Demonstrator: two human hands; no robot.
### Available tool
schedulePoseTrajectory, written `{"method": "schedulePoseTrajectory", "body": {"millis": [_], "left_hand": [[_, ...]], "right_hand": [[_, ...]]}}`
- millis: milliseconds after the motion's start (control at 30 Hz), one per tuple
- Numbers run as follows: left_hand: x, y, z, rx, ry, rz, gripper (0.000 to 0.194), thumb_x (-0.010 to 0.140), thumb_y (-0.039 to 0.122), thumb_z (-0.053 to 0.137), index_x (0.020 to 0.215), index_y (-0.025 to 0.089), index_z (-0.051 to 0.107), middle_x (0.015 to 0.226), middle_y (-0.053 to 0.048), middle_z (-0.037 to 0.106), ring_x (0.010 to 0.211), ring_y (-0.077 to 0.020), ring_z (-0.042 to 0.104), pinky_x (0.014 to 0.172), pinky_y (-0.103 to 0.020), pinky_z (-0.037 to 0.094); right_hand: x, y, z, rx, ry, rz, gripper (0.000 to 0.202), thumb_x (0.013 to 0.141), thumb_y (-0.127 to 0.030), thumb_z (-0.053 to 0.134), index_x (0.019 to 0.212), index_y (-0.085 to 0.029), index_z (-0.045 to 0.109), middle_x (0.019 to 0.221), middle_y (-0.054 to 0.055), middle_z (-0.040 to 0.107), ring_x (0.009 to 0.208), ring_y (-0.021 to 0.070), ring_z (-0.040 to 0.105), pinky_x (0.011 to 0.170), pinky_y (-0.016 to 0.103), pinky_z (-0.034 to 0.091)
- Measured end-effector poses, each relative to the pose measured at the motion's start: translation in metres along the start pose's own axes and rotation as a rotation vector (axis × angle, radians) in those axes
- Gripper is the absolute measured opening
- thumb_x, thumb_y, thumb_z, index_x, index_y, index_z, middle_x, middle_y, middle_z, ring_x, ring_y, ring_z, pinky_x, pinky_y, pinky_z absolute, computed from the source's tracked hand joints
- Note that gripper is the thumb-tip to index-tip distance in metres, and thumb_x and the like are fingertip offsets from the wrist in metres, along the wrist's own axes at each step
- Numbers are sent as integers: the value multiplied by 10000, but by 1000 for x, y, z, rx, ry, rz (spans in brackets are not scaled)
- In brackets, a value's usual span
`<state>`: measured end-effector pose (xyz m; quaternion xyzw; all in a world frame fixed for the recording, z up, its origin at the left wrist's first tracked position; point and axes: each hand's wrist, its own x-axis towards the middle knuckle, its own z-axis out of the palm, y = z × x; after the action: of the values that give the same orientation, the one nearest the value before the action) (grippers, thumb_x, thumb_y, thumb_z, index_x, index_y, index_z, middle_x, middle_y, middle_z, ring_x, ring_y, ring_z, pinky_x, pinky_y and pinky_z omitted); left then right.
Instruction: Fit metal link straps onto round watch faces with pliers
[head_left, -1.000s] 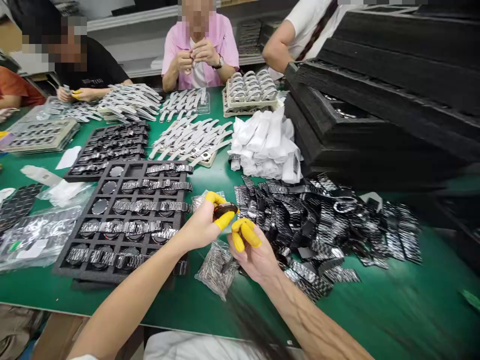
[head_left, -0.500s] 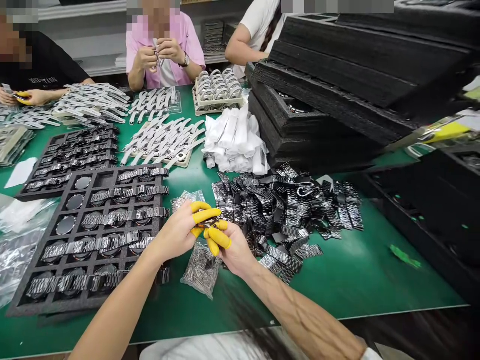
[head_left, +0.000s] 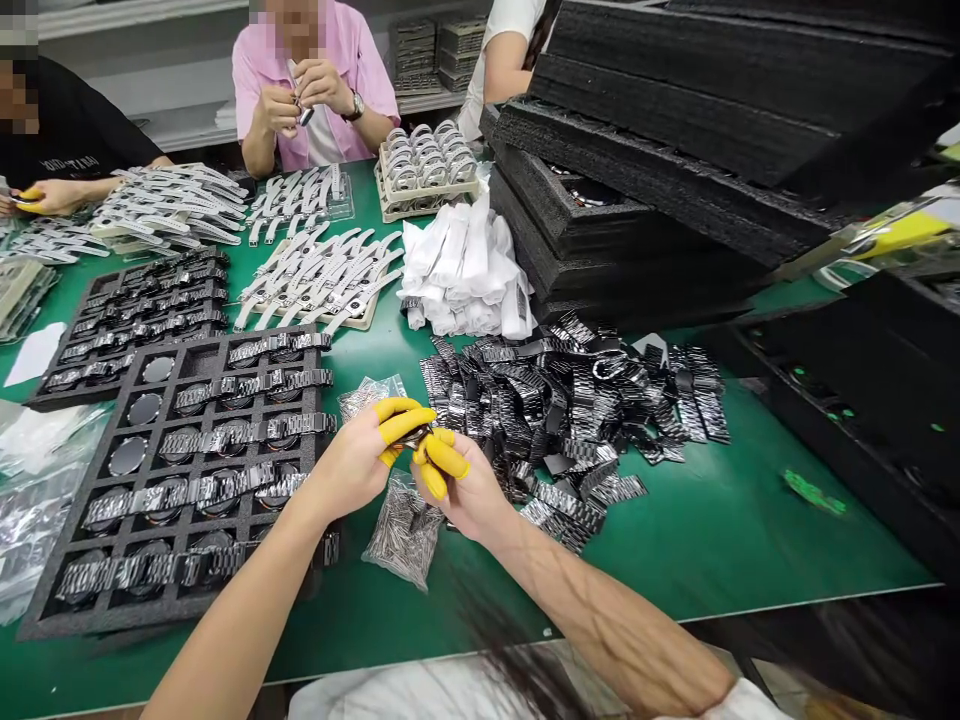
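Head view: dark watch piece [head_left: 413,437] pinched in left hand [head_left: 363,447], right hand [head_left: 462,485] at its right edge, grip unclear.

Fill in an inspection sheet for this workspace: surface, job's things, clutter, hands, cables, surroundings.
Surface: green tabletop, crowded at left and middle.
Job's things: small dark piece at the hands; near black foam tray with banded watches, left; pile of black metal bands, right; bag of thin metal parts, just below the hands in view.
Clutter: clear plastic bags, far left; white-wrapped bundles beyond the pile.
Hands: left hand holds the small dark piece; right hand meets it, grip unclear.
Cables: nothing seen.
Surroundings: co-worker in pink opposite; stacked black foam trays, right.
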<state>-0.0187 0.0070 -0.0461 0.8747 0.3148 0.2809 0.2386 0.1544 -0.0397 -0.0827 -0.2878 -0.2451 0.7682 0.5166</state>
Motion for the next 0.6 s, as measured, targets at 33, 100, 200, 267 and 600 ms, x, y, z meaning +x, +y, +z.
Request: {"method": "schedulePoseTrajectory", "body": {"millis": [33,100,200,267,600], "left_hand": [[0,0,1,20,1,-8,628,926,-21,423,1452,271,602,1384,-108,632,1248,-243,641,1054,-416,565],[-2,0,1,27,3,-12,636,916,-1,436,1469,270,594,1379,-125,593,1260,-265,619,1062,-450,558],[-2,5,0,-89,-10,18,551,972,117,483,1500,257,560,1352,-140,560,1274,-290,582,1099,-495,528],[-2,9,0,-144,-2,22,483,1002,189,498,1477,235,568,1326,-143,552,1264,-295,571,1098,-499,520],[2,12,10,-205,29,-92,350,951,195,546,1289,219,633,1218,-107,559,1108,-250,603,979,-433,565]], "right_hand": [[0,0,0,18,13,0,475,775,-605,880,748,-184,660,453,-61,531,379,65,348,389,201,252],[0,0,1,30,49,-5,485,775,-606,884,745,-193,631,457,-66,535,377,61,341,391,195,252],[-1,1,2,10,84,-20,489,778,-602,888,759,-195,616,452,-73,539,374,54,336,395,183,247],[-2,2,3,0,93,-23,490,777,-608,888,778,-194,626,445,-81,531,367,49,327,389,176,235],[-4,5,5,8,107,-4,463,796,-589,880,824,-178,668,442,-92,513,361,41,309,380,172,221]]}}
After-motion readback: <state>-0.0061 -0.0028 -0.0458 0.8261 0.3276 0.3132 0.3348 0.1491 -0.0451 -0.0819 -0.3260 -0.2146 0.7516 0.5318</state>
